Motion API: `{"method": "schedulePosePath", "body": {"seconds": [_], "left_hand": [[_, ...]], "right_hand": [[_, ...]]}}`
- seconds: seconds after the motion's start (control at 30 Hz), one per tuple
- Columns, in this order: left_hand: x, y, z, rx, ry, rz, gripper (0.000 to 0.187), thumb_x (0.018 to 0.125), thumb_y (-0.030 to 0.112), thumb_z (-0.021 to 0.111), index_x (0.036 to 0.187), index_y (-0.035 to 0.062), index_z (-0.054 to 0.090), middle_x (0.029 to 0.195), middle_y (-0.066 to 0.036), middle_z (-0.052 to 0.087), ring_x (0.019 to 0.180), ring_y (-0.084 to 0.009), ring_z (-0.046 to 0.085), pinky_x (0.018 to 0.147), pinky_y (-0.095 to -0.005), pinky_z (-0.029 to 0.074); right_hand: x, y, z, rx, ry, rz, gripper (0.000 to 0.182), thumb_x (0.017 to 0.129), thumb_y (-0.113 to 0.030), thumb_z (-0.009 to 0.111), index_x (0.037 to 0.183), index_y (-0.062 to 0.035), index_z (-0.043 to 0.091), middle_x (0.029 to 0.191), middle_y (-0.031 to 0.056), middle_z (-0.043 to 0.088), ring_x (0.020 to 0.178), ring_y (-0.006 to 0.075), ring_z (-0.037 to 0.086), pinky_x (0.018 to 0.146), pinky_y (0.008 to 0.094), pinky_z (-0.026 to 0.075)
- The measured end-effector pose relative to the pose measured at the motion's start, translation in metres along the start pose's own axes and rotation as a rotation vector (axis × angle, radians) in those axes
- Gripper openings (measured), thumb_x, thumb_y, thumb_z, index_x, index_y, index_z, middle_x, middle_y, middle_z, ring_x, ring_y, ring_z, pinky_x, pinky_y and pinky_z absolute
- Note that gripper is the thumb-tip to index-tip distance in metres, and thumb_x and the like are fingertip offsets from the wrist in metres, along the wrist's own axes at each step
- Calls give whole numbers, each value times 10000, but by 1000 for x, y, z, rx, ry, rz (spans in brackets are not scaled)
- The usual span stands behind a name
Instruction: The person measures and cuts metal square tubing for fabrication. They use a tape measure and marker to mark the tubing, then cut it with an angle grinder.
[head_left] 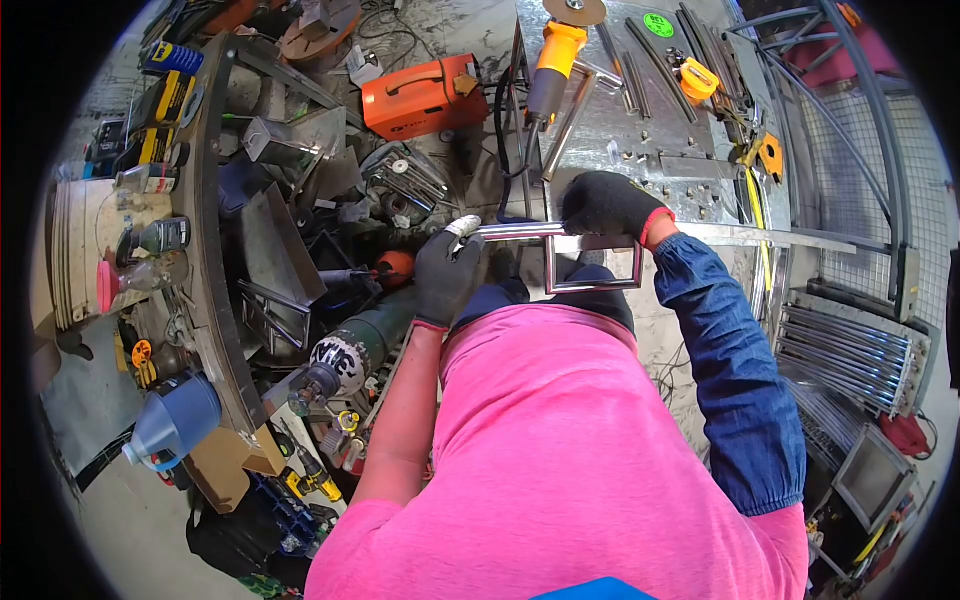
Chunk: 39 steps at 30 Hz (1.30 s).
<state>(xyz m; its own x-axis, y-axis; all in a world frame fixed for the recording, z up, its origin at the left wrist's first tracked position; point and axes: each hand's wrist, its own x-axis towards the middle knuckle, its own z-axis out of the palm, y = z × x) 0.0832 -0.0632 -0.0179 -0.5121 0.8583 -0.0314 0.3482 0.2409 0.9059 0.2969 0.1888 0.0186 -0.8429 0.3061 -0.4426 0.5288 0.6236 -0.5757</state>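
A long shiny metal tube (515, 231) lies crosswise in front of my body, with a small rectangular metal frame (597, 287) hanging at its near side. My left hand (447, 272), in a dark glove with a white-tipped finger, grips the tube's left end. Gloved in black with a red cuff, my right hand (608, 207) is closed over the upper side of the frame, at the workbench's near edge. A flat metal strip (770, 236) stretches to the right from under my right wrist. Beyond my right hand is the metal workbench (640, 135).
An angle grinder (557, 70), metal bars (660, 70) and a yellow tape measure (698, 80) lie on the bench. An orange welding machine (425, 97) stands on the floor, with a gas cylinder (375, 335) at my left. A cluttered shelf (210, 230) runs farther left.
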Motion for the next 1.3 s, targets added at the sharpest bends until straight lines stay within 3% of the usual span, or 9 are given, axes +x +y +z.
{"method": "schedulePosePath", "body": {"seconds": [0.03,0.33,0.63,0.93,1.13,1.17,1.3], "left_hand": [[0,-1,1,11,28,34,315,967,145,751,1241,-4,791,1202,-206,799,1096,-318,776,987,-399,584],[-1,0,13,78,60,106,304,946,180,782,1210,33,813,1117,-174,819,1005,-316,783,913,-398,592],[0,0,8,46,5,97,326,959,164,776,1253,23,785,1190,-188,804,1097,-340,780,961,-407,594],[3,11,-4,161,-107,90,370,964,144,741,1309,8,751,1243,-223,785,1174,-366,760,1018,-414,574],[3,10,-2,122,-57,108,372,946,148,764,1299,31,763,1209,-210,789,1123,-372,757,983,-437,582],[3,9,-4,133,-65,131,425,937,152,777,1344,35,744,1214,-204,789,1097,-348,764,975,-428,581],[-2,10,-10,30,-31,83,530,919,143,792,1424,16,693,1200,-172,789,1022,-264,753,952,-380,575]], "right_hand": [[0,0,0,-2,9,-2,270,807,-333,842,952,-106,855,931,177,772,876,411,734,824,501,569],[0,0,2,-27,30,2,265,811,-330,849,956,-108,859,910,171,787,849,396,747,809,483,579],[-1,3,3,-19,28,0,273,834,-360,843,984,-133,865,983,153,781,927,402,742,847,484,583],[-4,-3,-2,-14,37,-22,254,814,-301,821,978,-111,864,945,176,803,893,417,769,827,492,605],[3,14,9,-56,25,-99,266,846,-350,820,998,-136,866,1000,154,784,954,405,742,861,485,587],[1,13,8,-1,-2,-17,279,845,-359,829,1004,-133,863,1010,150,784,965,397,741,870,481,591],[4,22,12,-53,80,-117,273,810,-351,844,989,-147,871,965,154,808,917,399,772,856,472,611]]}}
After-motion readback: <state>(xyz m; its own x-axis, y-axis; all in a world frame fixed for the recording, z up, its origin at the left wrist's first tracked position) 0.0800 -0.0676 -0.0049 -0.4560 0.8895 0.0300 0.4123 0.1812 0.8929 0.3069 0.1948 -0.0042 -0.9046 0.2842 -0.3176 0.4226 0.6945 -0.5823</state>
